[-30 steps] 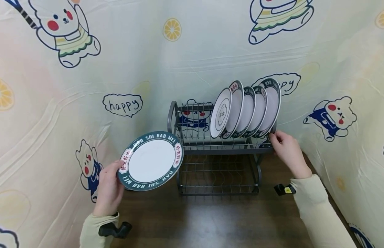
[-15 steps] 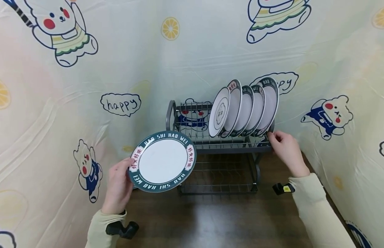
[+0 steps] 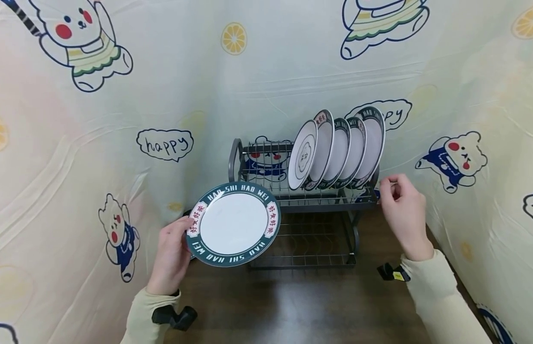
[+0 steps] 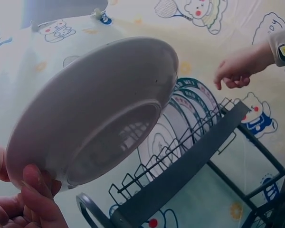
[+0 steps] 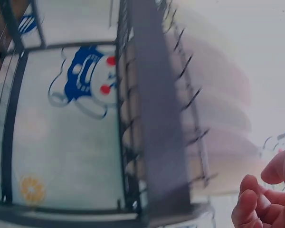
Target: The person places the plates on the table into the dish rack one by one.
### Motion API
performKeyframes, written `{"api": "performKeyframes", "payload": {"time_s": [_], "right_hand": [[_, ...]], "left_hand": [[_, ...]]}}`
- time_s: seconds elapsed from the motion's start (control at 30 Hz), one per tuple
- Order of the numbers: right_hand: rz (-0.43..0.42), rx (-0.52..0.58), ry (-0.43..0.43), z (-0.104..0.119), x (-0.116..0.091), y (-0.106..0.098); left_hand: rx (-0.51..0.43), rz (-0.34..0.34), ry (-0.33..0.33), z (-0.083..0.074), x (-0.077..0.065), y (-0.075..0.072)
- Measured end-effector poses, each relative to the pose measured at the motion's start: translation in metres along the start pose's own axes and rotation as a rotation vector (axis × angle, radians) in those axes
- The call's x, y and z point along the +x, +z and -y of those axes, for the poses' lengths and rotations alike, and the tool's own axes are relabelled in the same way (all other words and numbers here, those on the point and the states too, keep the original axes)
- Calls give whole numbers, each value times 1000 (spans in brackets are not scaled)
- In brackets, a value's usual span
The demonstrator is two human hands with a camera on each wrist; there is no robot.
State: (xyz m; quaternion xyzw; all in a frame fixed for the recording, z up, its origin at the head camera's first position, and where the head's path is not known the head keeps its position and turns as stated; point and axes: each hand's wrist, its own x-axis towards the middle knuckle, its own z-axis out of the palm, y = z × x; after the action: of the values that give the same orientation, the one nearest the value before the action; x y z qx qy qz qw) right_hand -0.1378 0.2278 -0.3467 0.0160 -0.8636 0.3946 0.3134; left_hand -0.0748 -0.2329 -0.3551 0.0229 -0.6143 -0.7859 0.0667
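Observation:
A white plate with a dark green lettered rim [image 3: 233, 224] is held by its left edge in my left hand [image 3: 169, 255], in front of the rack's left end. The left wrist view shows the underside of this plate [image 4: 99, 95], with fingertips [image 4: 35, 183] beneath its rim. My right hand [image 3: 401, 210], fingers loosely bent and holding nothing, hovers just right of the dark two-tier dish rack [image 3: 309, 209]. Several similar plates [image 3: 333, 150] stand on edge along the right half of the rack's upper tier. In the right wrist view my right hand [image 5: 263, 204] appears at the lower right corner.
The rack's lower wire shelf [image 3: 305, 260] is over a dark brown wooden surface [image 3: 292, 306]. Behind and on both sides hangs a pale cloth [image 3: 206, 86] printed with cartoon bears. Part of a blue-and-white striped item [image 3: 496, 325] shows at the lower right.
My left hand has carried the plate rightward, so it overlaps the rack's left front. My right hand has let go of the rack's right end and moved slightly away from it.

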Motion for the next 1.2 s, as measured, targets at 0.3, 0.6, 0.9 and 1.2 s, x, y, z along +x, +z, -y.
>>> {"api": "performKeyframes", "payload": {"time_s": [0.3,0.6,0.9,1.2], "right_hand": [[165,133,-51,33,-10,-4],[375,136,-99,47,-22,15],[494,179,-66,63,-30,28],[536,197,-50,75,-35,33]], "left_hand": [[11,46,1,0,1,12],[79,43,-25,2,-1,19],[72,72,-28,7,1,29],[50,72,-44,12,2,40]]}}
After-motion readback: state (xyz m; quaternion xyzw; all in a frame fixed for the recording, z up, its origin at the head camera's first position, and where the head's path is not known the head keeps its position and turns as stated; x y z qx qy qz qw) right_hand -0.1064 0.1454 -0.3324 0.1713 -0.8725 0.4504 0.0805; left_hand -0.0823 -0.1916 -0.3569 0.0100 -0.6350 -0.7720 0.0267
